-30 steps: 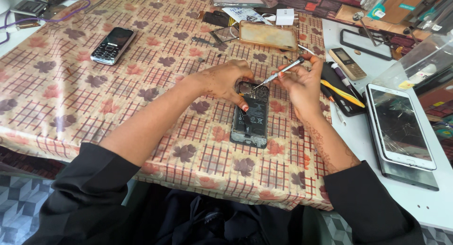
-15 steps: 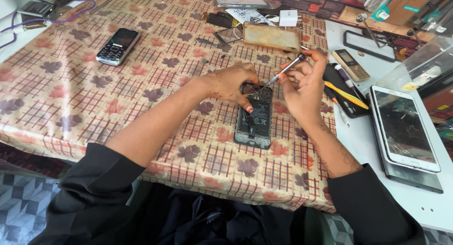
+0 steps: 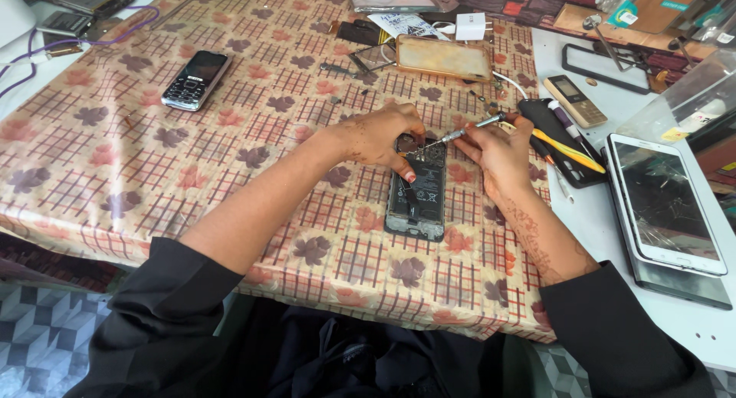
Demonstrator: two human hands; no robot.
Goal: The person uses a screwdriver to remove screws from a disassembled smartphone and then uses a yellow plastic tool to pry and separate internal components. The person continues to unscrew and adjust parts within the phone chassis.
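Right hand (image 3: 498,149) grips screwdriver (image 3: 460,131); left hand (image 3: 379,137) pins opened phone (image 3: 416,191).

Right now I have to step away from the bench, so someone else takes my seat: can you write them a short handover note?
Left hand: fingers pressed on the top end of the opened phone, steadying it.
Right hand: holds a thin screwdriver, tip at the phone's upper edge.
The phone lies back cover off, battery showing, on the patterned tablecloth. A keypad phone lies far left, a cracked white tablet on the right.
Done: back is off. Left: the work at the upper edge goes on; whether screws are out cannot be told.
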